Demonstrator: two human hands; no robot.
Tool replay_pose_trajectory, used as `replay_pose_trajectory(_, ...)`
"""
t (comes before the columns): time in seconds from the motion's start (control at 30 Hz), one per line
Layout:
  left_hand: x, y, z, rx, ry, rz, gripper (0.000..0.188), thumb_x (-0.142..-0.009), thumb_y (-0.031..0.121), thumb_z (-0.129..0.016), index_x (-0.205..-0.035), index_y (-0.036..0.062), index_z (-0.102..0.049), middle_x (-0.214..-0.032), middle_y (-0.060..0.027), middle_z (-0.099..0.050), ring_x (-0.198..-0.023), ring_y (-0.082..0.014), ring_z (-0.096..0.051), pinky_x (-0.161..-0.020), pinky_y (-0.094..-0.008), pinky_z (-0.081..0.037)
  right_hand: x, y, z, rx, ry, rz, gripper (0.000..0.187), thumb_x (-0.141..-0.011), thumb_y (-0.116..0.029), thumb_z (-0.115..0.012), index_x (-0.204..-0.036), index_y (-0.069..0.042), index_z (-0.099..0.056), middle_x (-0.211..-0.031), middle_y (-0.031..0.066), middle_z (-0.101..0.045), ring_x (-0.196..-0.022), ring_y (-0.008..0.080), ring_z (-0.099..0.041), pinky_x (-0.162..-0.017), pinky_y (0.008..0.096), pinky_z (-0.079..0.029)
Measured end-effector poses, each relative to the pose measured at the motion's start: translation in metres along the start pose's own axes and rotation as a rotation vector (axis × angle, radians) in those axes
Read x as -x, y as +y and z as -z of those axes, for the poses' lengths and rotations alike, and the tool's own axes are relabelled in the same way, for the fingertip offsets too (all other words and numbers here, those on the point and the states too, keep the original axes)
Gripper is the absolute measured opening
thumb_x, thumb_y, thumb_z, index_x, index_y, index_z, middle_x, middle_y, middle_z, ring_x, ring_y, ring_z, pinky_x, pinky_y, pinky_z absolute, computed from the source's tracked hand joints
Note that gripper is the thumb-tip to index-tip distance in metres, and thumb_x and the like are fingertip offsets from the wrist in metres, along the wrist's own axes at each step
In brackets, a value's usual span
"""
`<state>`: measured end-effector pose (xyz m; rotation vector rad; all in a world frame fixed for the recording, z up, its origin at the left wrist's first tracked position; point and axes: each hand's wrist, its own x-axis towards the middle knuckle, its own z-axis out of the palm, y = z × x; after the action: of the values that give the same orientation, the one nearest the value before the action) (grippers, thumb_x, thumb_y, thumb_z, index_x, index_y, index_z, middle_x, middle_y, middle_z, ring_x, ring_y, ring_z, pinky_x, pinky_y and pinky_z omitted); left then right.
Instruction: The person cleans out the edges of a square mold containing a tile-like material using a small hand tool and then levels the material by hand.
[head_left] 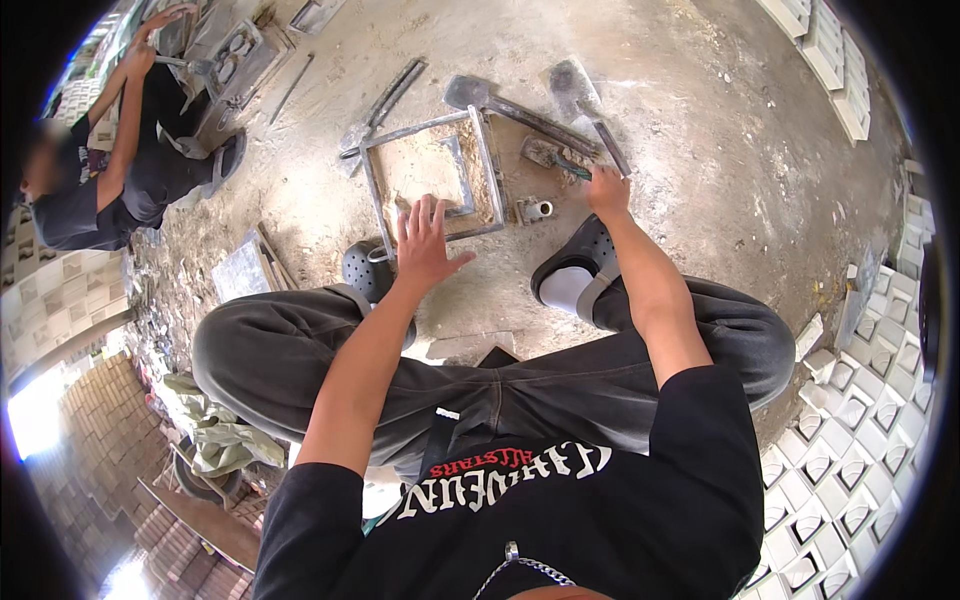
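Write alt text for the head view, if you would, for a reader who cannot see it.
The right hand holds a green-handled trowel, while the left hand spreads open over the near edge of a square frame. More tools lie beyond on the dusty floor, and another person is at upper left.

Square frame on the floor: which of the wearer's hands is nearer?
Left. The left hand is open at the near side of the square frame, fingers over it; the right hand is apart, off to its right, on the green-handled trowel.
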<state>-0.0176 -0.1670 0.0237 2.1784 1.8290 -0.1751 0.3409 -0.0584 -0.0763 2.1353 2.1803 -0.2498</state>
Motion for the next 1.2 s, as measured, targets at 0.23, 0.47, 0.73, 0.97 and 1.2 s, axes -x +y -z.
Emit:
replay_pose_trajectory(0.23, 0.008, -0.011, -0.006, 0.036, 0.132, 0.049, 0.124, -0.069, 0.078, -0.062, -0.152, 0.0027, -0.01, -0.157, -0.0248, -0.007, -0.147, -0.0392, -0.005, -0.117, -0.0533, -0.007, -0.004, 0.018, 0.0, -0.085, -0.037, 0.13, 0.031, -0.088, -0.032, -0.063, -0.108, -0.01, -0.054, -0.109, 0.0122, -0.063, -0.106, 0.029, -0.059, -0.087, 0.0455, -0.045)
replay_pose_trajectory(0.47, 0.005, -0.024, -0.009, 0.229, 0.069, 0.465, 0.147, -0.058, 0.085, -0.065, -0.149, -0.0048, 0.008, -0.155, -0.0307, 0.003, -0.147, -0.0398, 0.005, -0.117, -0.0523, -0.002, -0.046, 0.014, 0.088, -0.711, -0.503, 0.01, 0.033, -0.083, -0.017, -0.068, -0.113, -0.006, -0.058, -0.095, 0.0129, -0.067, -0.067, 0.0217, -0.064, -0.059, 0.0347, -0.051)
replay_pose_trajectory(0.73, -0.017, -0.036, -0.023, 0.592, -0.016, 0.613, 0.157, -0.051, 0.061, -0.088, -0.145, -0.0066, 0.018, -0.153, -0.0318, 0.01, -0.145, -0.0426, 0.008, -0.116, -0.0532, -0.007, -0.087, -0.06, 0.148, -1.316, -0.032, -0.19, 0.021, -0.083, -0.013, -0.07, -0.1, -0.001, -0.068, -0.082, 0.0034, -0.065, -0.063, 0.0097, -0.056, -0.05, 0.0224, -0.043)
replay_pose_trajectory(0.97, -0.021, -0.04, -0.001, 0.61, -0.237, 0.6, 0.156, -0.056, 0.056, -0.088, -0.142, -0.0048, 0.027, -0.151, -0.0354, 0.016, -0.144, -0.0462, 0.011, -0.115, -0.0546, -0.008, -0.101, -0.091, 0.094, -1.558, 0.199, -0.353, 0.037, -0.092, -0.046, -0.061, -0.08, -0.011, -0.06, -0.073, 0.0003, -0.057, -0.071, 0.0189, -0.06, -0.087, 0.0371, -0.041)
replay_pose_trajectory(1.2, -0.021, -0.041, 0.001, 0.634, -0.303, 0.619, 0.157, -0.056, 0.055, -0.089, -0.142, -0.0036, 0.029, -0.15, -0.036, 0.021, -0.142, -0.0477, 0.019, -0.111, -0.0631, -0.003, -0.12, -0.071, 0.107, -1.934, 0.442, -1.094, 0.046, -0.1, -0.049, -0.039, -0.08, -0.008, -0.04, -0.065, 0.0048, -0.041, -0.056, 0.0239, -0.045, -0.07, 0.046, -0.047)
